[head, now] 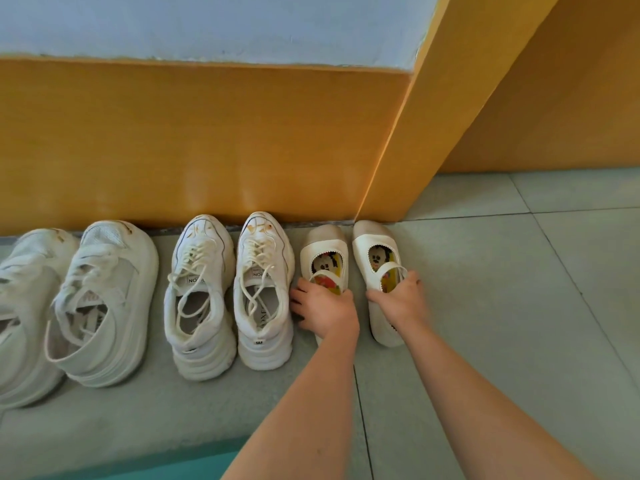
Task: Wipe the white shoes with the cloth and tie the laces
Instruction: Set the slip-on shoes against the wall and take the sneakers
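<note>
Three pairs of white shoes stand in a row on the floor, toes to the yellow wall. At the right is a pair of small strap shoes with cartoon insoles. My left hand [323, 306] grips the heel of the left strap shoe [323, 249]. My right hand [398, 297] grips the right strap shoe [375, 244] at its strap and heel. In the middle a pair of white lace-up sneakers [204, 299] [263, 292] has loose, untied laces. Further left stand two more white sneakers [104, 306] [20, 306]. No cloth is in view.
A yellow wall [207, 143] runs behind the shoes, and its corner [391, 161] juts out just behind the strap shoes. Grey floor tiles [519, 306] stretch to the right. A teal surface [156, 462] shows at the bottom edge.
</note>
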